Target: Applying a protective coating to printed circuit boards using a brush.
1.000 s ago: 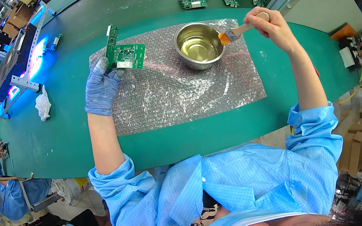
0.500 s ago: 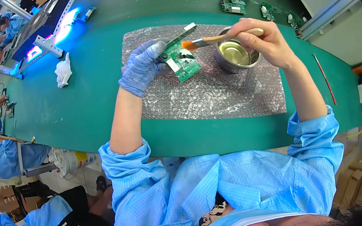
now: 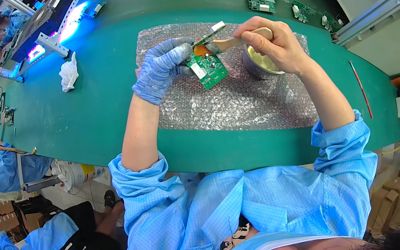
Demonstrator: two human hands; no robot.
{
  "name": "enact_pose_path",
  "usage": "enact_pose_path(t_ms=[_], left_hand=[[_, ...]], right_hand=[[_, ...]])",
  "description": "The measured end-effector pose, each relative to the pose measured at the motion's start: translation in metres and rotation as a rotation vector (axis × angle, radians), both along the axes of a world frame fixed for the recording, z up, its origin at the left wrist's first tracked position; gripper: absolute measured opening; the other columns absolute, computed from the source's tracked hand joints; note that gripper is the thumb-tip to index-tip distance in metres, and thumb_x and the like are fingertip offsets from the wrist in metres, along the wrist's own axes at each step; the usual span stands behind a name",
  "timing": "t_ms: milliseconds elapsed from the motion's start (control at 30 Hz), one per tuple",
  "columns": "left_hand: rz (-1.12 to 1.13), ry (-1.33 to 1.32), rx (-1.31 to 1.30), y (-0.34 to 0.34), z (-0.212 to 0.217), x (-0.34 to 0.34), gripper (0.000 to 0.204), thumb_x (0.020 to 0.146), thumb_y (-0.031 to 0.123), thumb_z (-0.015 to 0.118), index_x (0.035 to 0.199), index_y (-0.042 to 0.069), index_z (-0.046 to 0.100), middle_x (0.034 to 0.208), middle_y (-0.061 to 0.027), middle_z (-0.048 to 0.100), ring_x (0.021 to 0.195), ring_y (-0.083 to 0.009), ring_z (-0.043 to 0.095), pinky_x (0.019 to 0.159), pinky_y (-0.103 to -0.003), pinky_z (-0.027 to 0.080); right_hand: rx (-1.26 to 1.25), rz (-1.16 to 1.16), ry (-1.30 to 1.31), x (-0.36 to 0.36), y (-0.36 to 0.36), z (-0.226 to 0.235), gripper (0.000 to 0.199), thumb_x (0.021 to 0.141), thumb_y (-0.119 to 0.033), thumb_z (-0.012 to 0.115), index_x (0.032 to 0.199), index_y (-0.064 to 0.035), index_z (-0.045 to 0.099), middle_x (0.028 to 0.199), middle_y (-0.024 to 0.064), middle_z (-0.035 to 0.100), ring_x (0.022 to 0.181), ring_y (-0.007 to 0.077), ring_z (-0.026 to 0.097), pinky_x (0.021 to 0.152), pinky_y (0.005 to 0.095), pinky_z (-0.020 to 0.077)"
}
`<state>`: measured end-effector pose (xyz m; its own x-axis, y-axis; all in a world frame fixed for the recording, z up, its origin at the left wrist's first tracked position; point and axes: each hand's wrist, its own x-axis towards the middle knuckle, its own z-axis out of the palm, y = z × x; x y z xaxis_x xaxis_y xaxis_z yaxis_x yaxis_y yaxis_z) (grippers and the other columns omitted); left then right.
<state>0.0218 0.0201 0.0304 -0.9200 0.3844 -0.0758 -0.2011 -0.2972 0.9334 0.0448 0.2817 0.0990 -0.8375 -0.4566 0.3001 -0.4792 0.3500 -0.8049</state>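
Observation:
My left hand [image 3: 163, 71], in a blue-grey knit glove, is closed on a green circuit board [image 3: 214, 73] with a second small board standing up from its far edge. The bare right hand [image 3: 276, 45] grips a paintbrush [image 3: 228, 43] by its wooden handle. Its orange bristles touch the circuit board near the upright piece, close to my gloved fingertips. Partly beneath the right hand stands a round metal bowl [image 3: 253, 68] with clear yellowish liquid. Bubble wrap [image 3: 239, 112] lies under the bowl and below both hands.
Several more circuit boards [image 3: 302, 11] lie at the back right. A thin red stick-like tool [image 3: 361, 89] rests at the right, and a crumpled white glove or cloth [image 3: 69, 74] at the left. Behind it is a metal frame [image 3: 52, 46] with glowing purple-blue light. Co-workers [image 3: 3, 165] sit at the left.
The brush has come down from above the board into contact with it, near the upright piece. My right hand has moved slightly left, now covering more of the bowl.

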Motion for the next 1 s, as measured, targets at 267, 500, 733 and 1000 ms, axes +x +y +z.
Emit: enact_pose_path(t_ms=[267,500,733,1000], left_hand=[[0.091,0.016,0.021,0.007,0.001,0.0,0.032,0.081,0.017,0.066,0.107,-0.001,0.06,0.093,-0.0096,0.063,0.076,-0.0155,0.063,0.06,-0.026,0.056],[0.114,0.029,-0.004,0.007,0.0,0.003,0.029,0.081,0.017,0.066,0.105,0.0,0.062,0.093,-0.0087,0.063,0.078,-0.0147,0.062,0.061,-0.025,0.056],[0.125,0.026,-0.02,0.006,-0.001,0.002,0.03,0.08,0.016,0.067,0.105,0.0,0.062,0.092,-0.0087,0.063,0.078,-0.0145,0.062,0.06,-0.024,0.055],[0.137,0.1,-0.091,0.006,0.0,0.0,0.029,0.082,0.015,0.063,0.107,0.0,0.061,0.094,-0.0086,0.063,0.079,-0.0146,0.062,0.063,-0.023,0.055]], right_hand=[[-0.032,-0.073,0.064,0.035,0.019,-0.021,0.02,0.091,-0.022,0.052,0.094,-0.0047,0.061,0.069,-0.0006,0.056,0.057,0.0043,0.045,0.051,0.021,0.0342],[-0.21,-0.104,0.074,0.033,0.002,-0.016,0.018,0.091,-0.019,0.052,0.095,-0.0038,0.062,0.067,-0.0026,0.052,0.058,0.0028,0.043,0.05,0.0191,0.0317],[0.026,-0.009,0.24,0.021,-0.019,-0.02,0.014,0.09,-0.013,0.053,0.096,-0.0013,0.059,0.072,0.004,0.058,0.063,0.0107,0.052,0.057,0.024,0.0406],[-0.025,-0.117,0.064,0.028,0.009,-0.019,0.019,0.091,-0.02,0.053,0.091,-0.0028,0.061,0.07,0.0004,0.056,0.062,0.0062,0.049,0.055,0.0215,0.0381]])
